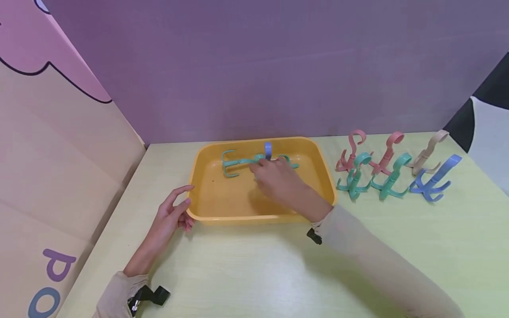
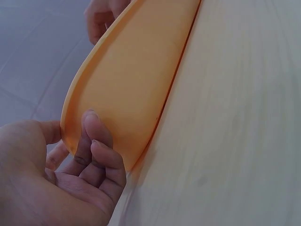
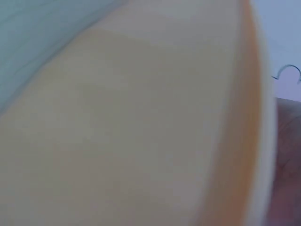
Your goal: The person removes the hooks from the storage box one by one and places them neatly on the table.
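A yellow tray (image 1: 234,198) lies on the table, with teal claw hooks (image 1: 238,162) and a blue claw hook (image 1: 268,150) toward its far side. My left hand (image 1: 171,214) holds the tray's left edge, one finger over the rim and the thumb by the outer wall; other fingers curl below, as the left wrist view shows. Reaching over the near rim, my right hand (image 1: 280,183) has its fingers down among the hooks. Its fingertips are hidden, and I cannot tell whether they grip one. The right wrist view is blurred, mostly filled by the tray (image 3: 141,117).
Right of the tray, several claw hooks stand in two rows: pink (image 1: 387,152) and beige (image 1: 426,152) behind, teal (image 1: 391,176) and blue (image 1: 431,181) in front. A purple panel (image 1: 278,79) rises behind the table, and a pale panel (image 1: 51,168) bounds its left side.
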Available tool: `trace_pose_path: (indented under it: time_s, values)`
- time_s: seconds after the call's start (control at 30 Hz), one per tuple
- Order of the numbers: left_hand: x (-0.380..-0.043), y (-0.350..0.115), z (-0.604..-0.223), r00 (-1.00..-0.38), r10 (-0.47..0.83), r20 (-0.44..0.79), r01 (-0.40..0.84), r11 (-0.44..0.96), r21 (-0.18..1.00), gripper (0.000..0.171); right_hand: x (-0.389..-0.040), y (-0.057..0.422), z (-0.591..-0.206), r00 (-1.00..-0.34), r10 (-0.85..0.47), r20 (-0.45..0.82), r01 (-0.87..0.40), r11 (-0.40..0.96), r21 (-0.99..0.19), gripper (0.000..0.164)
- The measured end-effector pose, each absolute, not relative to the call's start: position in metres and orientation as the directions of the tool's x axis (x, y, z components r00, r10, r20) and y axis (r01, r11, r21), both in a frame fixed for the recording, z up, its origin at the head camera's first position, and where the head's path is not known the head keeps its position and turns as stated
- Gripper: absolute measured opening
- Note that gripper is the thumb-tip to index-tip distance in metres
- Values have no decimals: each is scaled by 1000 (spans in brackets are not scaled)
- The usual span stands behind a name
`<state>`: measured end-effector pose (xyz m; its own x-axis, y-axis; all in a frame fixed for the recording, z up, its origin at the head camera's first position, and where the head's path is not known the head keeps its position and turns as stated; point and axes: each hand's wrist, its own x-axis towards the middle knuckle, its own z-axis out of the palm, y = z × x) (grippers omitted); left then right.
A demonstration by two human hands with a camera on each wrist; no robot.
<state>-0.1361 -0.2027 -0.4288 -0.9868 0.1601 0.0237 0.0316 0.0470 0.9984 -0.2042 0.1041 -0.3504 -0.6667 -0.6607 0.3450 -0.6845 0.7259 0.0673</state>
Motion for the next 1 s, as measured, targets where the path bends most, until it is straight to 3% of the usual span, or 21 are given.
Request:
trace_pose_path:
  time_s: [0.17,0.47,1.0]
  values:
    - [-136,-204,-429,-986,167,31,39,45,998,46,-200,119,-347,-641,-658,396,-741,666,-93,18]
    - [-137,-204,-429,-985,173,24,34,54,998,47,-203,146,-339,-738,-560,377,-668,687,-286,25]
    - [-138,-205,-430,-984,178,26,38,64,997,46,-211,182,-332,-733,-493,468,-661,680,-318,18]
